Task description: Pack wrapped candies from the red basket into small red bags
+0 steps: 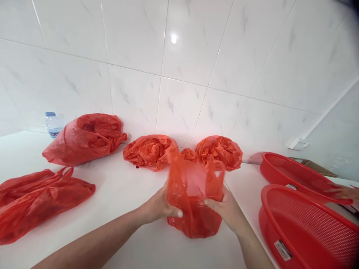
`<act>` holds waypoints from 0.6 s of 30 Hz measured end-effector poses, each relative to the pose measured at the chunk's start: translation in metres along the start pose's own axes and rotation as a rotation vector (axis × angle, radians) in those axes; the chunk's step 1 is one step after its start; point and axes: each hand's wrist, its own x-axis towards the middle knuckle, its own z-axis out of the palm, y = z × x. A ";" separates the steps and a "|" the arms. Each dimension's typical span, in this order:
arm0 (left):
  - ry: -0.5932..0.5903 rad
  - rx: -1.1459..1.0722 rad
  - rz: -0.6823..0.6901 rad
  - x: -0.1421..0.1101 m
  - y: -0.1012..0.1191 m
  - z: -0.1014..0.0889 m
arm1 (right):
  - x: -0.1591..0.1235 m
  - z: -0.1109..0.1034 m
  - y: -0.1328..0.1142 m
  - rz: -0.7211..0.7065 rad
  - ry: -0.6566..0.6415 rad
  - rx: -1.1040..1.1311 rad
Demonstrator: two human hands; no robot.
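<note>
You held a red plastic carrier bag at the lower middle of the frame, above the white counter. Its long axis ran roughly upright, with the handle end pointing up and away from you and the bunched lower part hanging toward the counter. Your left hand and right hand were closed on its two sides, with the fingers clenched on the thin plastic.

Just beyond it, overlapping it in view, lay two bunched red bags, and. Another red bag sat at the left, with a flattened one below it and a water bottle behind. On the right were two red baskets, and, the nearer one perforated and close to your right forearm. Another person's hand reached in at the right edge, over the farther basket.
</note>
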 end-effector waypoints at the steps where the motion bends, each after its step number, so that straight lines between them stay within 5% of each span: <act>1: 0.043 0.007 0.007 0.010 0.001 0.005 | 0.004 0.001 -0.001 0.005 0.008 -0.023; 7: 0.252 -0.435 -0.161 0.038 -0.003 0.006 | 0.017 -0.020 0.018 -0.051 0.279 0.456; 15: 0.398 -0.613 -0.431 0.039 -0.051 0.000 | 0.021 -0.011 0.064 0.300 0.004 0.765; 18: 0.389 -0.619 -0.437 0.039 -0.058 -0.001 | 0.019 -0.011 0.068 0.227 0.096 0.706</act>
